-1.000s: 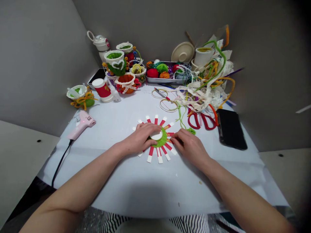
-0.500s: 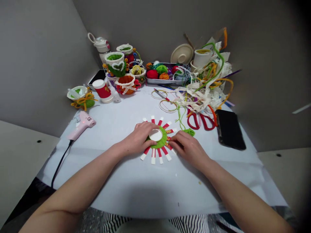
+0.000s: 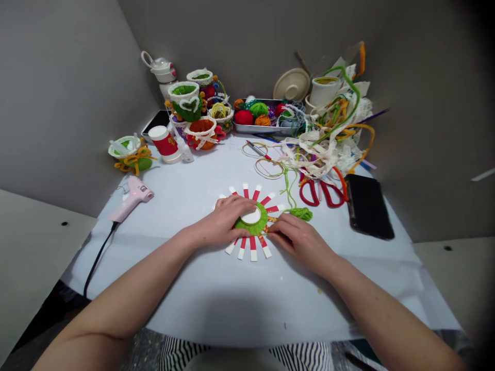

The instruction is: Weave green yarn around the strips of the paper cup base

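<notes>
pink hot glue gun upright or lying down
Lying down: the pink hot glue gun rests on its side on the white table covering, with its black cord trailing toward the table's edge.

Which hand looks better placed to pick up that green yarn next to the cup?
Probably the right hand: it lies close beside the green yarn, while the left hand is pressed on the cup, apparently holding it down.
</notes>
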Demonstrator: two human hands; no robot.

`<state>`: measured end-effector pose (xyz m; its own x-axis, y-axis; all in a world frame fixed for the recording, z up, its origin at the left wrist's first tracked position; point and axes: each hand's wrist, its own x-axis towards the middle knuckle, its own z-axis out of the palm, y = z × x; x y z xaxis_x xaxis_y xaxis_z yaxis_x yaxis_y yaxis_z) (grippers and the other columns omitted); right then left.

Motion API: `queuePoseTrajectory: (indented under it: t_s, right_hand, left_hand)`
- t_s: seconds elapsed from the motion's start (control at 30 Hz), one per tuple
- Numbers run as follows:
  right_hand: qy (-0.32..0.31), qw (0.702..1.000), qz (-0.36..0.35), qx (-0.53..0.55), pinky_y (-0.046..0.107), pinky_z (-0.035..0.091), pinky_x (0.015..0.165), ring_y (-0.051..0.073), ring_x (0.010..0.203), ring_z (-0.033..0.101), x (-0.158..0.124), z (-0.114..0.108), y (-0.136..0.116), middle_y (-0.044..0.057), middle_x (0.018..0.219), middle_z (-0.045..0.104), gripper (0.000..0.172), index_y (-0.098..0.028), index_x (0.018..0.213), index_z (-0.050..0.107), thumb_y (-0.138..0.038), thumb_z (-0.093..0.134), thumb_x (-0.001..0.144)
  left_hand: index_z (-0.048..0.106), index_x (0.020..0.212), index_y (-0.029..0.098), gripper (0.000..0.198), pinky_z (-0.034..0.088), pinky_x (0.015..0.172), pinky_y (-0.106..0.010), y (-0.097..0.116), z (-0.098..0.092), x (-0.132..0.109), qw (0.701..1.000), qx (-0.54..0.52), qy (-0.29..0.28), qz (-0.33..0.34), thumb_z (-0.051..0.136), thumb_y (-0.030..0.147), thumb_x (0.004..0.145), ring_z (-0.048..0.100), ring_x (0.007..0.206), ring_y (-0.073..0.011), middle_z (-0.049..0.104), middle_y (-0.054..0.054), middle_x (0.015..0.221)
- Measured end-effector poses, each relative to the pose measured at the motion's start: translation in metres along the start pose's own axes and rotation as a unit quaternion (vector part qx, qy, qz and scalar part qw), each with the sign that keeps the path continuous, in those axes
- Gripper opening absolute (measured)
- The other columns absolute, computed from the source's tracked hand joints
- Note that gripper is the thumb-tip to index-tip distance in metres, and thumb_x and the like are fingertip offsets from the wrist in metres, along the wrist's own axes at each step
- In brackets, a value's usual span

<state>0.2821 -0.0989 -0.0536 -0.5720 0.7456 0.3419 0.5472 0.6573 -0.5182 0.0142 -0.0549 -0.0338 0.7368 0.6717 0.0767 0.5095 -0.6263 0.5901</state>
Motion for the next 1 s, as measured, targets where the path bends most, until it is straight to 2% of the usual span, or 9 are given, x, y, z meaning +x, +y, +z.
queuePoseTrajectory:
  t_s: [0.13,0.27,0.43,0.7,1.0]
  right_hand:
    - [0.001,1.000,-0.006,-0.001,0.033,0.051,0.073,0.020,0.084,0.062,-0.001,-0.001,-0.001,0.006,0.091,0.067,0.012,-0.020,0.098,0.065,-0.022,0.055,0.105]
    - [-0.004,1.000,-0.006,-0.005,0.033,0.051,0.073,0.020,0.082,0.061,-0.001,-0.002,-0.001,0.006,0.090,0.066,0.013,-0.020,0.097,0.065,-0.022,0.054,0.105]
    - [-0.008,1.000,-0.010,-0.001,0.032,0.050,0.071,0.019,0.082,0.061,0.000,-0.004,-0.003,0.006,0.090,0.066,0.012,-0.019,0.098,0.065,-0.022,0.055,0.105]
    - [-0.090,0.993,-0.064,0.042,0.030,0.047,0.071,0.016,0.077,0.060,-0.001,-0.018,-0.013,0.004,0.084,0.067,0.018,-0.019,0.091,0.068,-0.018,0.054,0.102]
    - [-0.178,0.980,-0.074,0.038,0.030,0.043,0.068,0.016,0.074,0.058,-0.006,-0.023,-0.022,0.003,0.079,0.065,0.024,-0.021,0.083,0.066,-0.017,0.052,0.102]
  left_hand:
    - [0.050,0.138,0.028,0.049,0.036,0.113,-0.059,-0.004,-0.003,-0.001,1.000,-0.010,-0.022,-0.003,0.067,0.021,0.092,0.044,0.144,-0.0335,0.055,-0.011,0.153]
    - [0.051,0.138,0.028,0.043,0.033,0.116,-0.059,-0.006,-0.004,-0.002,1.000,-0.020,-0.024,-0.003,0.061,0.024,0.096,0.043,0.146,-0.0324,0.052,-0.011,0.156]
    - [0.051,0.138,0.027,0.048,0.033,0.116,-0.057,-0.005,-0.002,-0.002,1.000,-0.017,-0.009,0.002,0.069,0.033,0.094,0.045,0.143,-0.0328,0.055,-0.012,0.153]
    - [0.050,0.138,0.028,0.050,0.033,0.114,-0.054,-0.004,-0.001,0.000,1.000,-0.006,-0.004,-0.005,0.072,0.029,0.093,0.046,0.142,-0.0321,0.055,-0.010,0.153]
    - [0.050,0.138,0.028,0.049,0.033,0.113,-0.054,-0.003,-0.003,-0.001,1.000,-0.006,-0.008,-0.009,0.071,0.029,0.093,0.046,0.142,-0.0323,0.055,-0.011,0.153]
